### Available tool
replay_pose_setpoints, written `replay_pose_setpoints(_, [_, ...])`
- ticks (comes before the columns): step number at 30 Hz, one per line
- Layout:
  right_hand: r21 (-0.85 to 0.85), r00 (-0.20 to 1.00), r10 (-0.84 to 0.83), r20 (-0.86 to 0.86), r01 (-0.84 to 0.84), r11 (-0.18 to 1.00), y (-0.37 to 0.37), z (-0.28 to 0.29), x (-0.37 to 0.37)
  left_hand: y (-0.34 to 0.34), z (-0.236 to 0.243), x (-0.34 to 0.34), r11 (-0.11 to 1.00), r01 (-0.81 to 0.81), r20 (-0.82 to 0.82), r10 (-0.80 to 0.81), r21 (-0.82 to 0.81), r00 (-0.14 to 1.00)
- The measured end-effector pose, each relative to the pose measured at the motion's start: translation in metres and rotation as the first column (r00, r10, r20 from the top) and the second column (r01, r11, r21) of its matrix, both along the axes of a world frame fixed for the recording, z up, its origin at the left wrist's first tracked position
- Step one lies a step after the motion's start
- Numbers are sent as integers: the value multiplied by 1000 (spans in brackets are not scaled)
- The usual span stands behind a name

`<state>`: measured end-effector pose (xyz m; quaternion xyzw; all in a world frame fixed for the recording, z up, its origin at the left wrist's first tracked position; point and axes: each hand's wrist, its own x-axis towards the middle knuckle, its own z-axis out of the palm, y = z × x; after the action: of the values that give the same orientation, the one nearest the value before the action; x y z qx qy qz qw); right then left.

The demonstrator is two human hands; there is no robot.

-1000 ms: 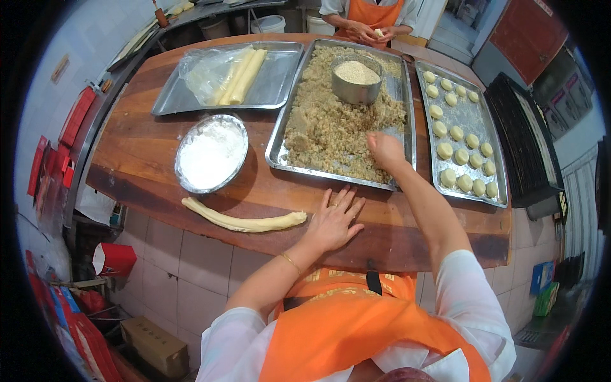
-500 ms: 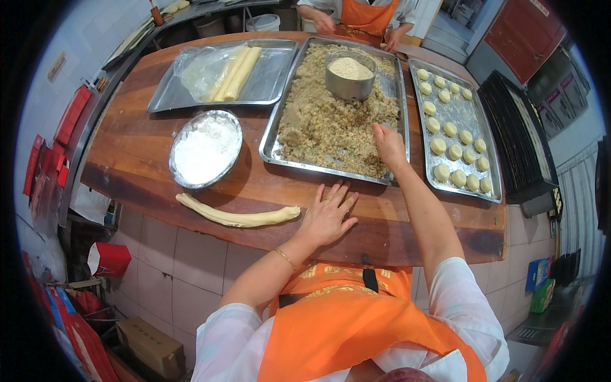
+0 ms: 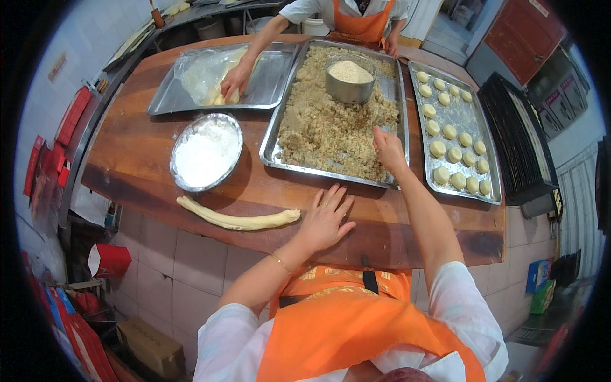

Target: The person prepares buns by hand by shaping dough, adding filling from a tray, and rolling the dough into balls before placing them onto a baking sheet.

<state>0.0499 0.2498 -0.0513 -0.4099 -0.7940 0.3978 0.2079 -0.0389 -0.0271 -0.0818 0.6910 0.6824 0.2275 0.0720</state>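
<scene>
Bakery kitchen around me, broad wooden table, pale dough rounds rowed on the right-hand tray, crumbly mixture in a bigger tray, bowl of white powder at left, orange-aproned co-worker at the far side

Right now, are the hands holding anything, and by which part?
The left hand holds nothing; it lies flat on the table. The right hand is curled at the crumbly mix; whether it grips any cannot be told.

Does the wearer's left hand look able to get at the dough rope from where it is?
Probably yes: the left hand rests, fingers spread, on the wooden table right beside one end of the dough rope, with nothing visible between them.
</scene>
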Motion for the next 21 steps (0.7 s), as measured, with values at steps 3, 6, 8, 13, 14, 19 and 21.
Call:
replay_pose_setpoints(3, [-298,974,-50,-223,-20,954,3,-6,10,-18,8,4,997,-71,-46,72,12,996])
replay_pose_setpoints(6, [-436,919,32,-392,-216,874,2,-1,13,-43,-17,2,997,-75,-191,77,19,979])
replay_pose_setpoints(8, [-696,771,-273,-576,-287,658,-4,5,14,-41,-8,-5,994,-90,-160,79,-66,984])
replay_pose_setpoints(13, [-813,566,-588,-578,-334,477,-1,-7,8,-26,38,-37,980,41,121,-18,-194,993])
replay_pose_setpoints(14, [-798,598,-540,-592,-337,501,-6,-4,7,-26,29,-45,982,55,214,-15,-179,977])
replay_pose_setpoints(19, [-708,710,-363,-604,-269,653,-16,0,16,1,21,-54,980,54,978,185,-191,93])
replay_pose_setpoints(21, [-660,731,-292,-617,-278,698,-17,5,15,24,44,-53,993,102,935,95,-64,-342])
